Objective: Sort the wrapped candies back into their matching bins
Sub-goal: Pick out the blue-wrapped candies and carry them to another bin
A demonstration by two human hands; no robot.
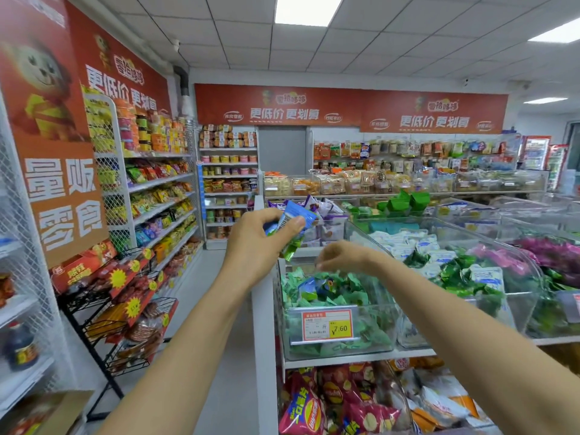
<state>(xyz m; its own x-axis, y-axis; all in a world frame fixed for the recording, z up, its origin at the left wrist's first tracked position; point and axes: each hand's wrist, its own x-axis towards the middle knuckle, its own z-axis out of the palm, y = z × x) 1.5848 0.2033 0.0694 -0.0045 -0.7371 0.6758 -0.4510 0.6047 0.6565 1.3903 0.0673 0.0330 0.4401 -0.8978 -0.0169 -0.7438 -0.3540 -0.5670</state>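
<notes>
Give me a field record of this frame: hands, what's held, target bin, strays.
left hand: raised, grips a bunch of wrapped candies in blue and green wrappers
right hand: above the front bin, motion-blurred; cannot tell if it holds anything
front bin: clear plastic, filled mostly with green candies
price tag: on the bin's front, reads 7.60
strays: a blue wrapper lies among the green candies
status: sorting not finished

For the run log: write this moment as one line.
left hand: grips blue and green candies | right hand: above green-candy bin, grip blurred | stray blue wrapper: in bin
</notes>
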